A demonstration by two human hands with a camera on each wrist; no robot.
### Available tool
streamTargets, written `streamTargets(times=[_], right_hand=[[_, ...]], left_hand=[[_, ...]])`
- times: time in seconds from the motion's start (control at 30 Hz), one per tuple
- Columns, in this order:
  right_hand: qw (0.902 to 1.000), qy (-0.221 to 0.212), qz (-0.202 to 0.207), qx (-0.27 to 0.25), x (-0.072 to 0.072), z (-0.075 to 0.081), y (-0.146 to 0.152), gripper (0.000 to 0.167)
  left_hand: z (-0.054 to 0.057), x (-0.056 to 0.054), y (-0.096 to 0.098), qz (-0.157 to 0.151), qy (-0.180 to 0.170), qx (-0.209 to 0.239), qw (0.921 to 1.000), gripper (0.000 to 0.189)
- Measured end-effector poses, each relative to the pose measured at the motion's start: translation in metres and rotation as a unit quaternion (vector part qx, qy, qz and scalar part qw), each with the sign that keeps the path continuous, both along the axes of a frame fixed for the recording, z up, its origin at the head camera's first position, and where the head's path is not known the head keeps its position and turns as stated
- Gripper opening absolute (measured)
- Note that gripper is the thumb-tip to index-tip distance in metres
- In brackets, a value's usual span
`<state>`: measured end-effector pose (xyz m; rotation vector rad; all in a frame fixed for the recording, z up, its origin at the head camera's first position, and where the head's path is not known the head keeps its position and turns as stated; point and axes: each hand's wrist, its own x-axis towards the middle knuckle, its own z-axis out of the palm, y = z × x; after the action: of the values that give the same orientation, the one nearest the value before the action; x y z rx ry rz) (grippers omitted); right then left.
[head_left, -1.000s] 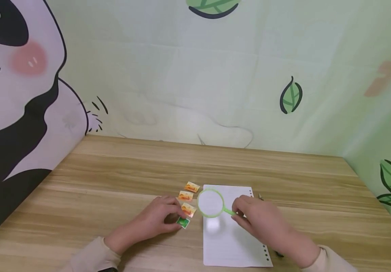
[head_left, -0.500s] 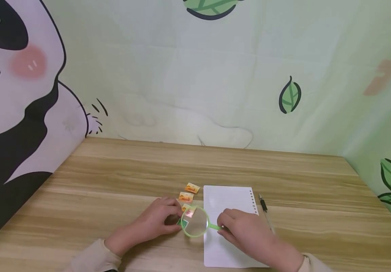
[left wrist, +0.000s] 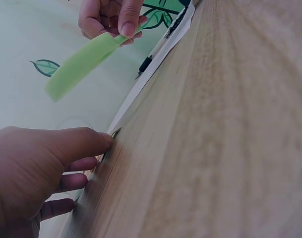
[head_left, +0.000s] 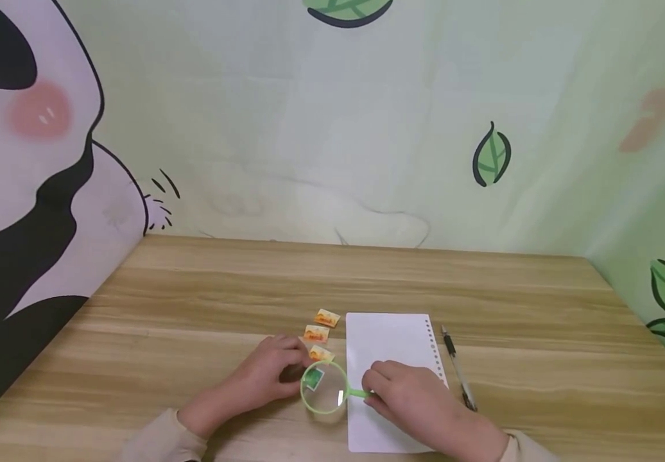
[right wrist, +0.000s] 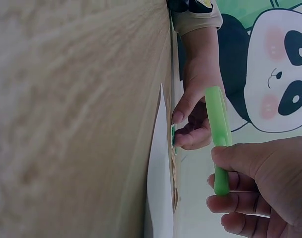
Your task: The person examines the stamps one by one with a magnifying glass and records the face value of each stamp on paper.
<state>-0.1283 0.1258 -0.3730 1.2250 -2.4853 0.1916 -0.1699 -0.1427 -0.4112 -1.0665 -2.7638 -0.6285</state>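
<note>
My right hand [head_left: 410,398] pinches the handle of a light green magnifying glass [head_left: 347,393], holding it above the table. In the head view its round lens lies over a small green stamp [head_left: 313,379] with a white border. My left hand [head_left: 257,375] rests low at that stamp, thumb and index fingertip at its edges. Beyond it, three orange and yellow stamps [head_left: 316,333] lie in a slanting row; the lens rim overlaps the nearest. In the right wrist view the magnifying glass [right wrist: 218,124] stands edge-on, apart from the left hand [right wrist: 198,94].
A white sheet of paper [head_left: 387,340] with punched holes lies under the right hand. To its right lies a pen [head_left: 456,366] with a black grip. The wooden table [head_left: 205,282] meets a printed panda-and-leaf backdrop [head_left: 309,128] at its far edge.
The right hand has brought the magnifying glass left and towards the body, from over the paper to over the green stamp. The pen has come into fuller view. The left hand has stayed put.
</note>
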Motion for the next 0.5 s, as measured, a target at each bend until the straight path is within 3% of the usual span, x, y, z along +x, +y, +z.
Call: streamTargets(times=[0.5], right_hand=[[0.9998,-0.013,-0.007,0.009,0.0004,0.0016,0.0004,0.015]], left_hand=[[-0.0002,-0.0012,0.0,0.0,-0.002,-0.007,1.0,0.018]])
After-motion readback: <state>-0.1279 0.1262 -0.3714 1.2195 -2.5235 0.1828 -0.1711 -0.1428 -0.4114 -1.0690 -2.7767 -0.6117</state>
